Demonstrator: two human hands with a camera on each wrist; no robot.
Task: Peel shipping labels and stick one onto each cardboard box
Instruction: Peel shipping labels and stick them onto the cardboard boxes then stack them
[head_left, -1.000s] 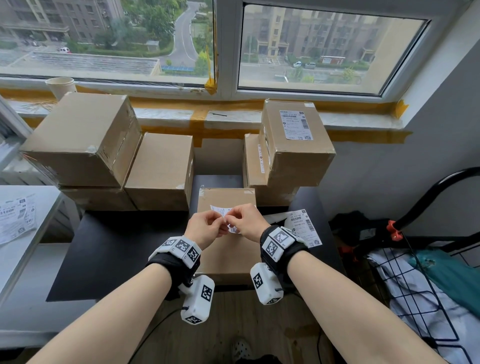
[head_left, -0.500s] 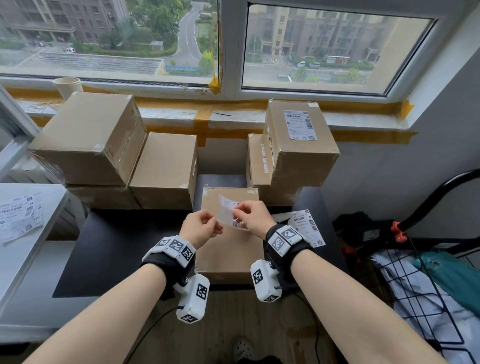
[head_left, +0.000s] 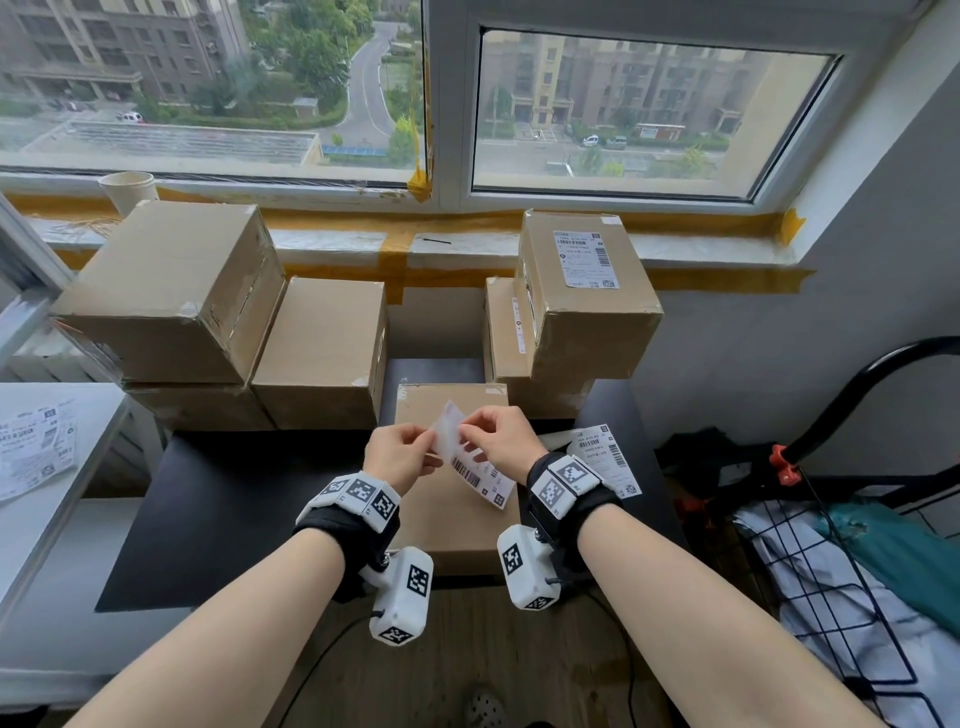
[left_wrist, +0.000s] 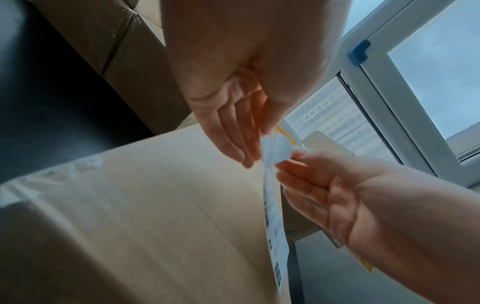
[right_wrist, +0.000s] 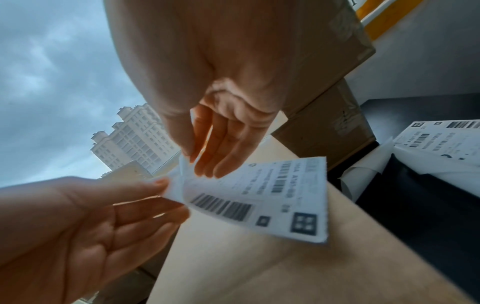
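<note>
The left hand (head_left: 397, 454) pinches the peeled-up backing sheet (head_left: 448, 427) at the label's top corner; just to its right, the right hand (head_left: 496, 438) pinches the label (head_left: 483, 475) itself, which hangs below both grips over the plain box (head_left: 457, 514) on the surface (head_left: 218, 509). Peeling looks midway; next, the grips should draw apart, then lower the label flat onto that box.

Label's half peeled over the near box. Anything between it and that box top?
Nothing visible. The label, pinched by the left hand and right hand, hangs above the flat box; the top below it shows bare cardboard. The backing is still partly attached and must come off first.
</note>
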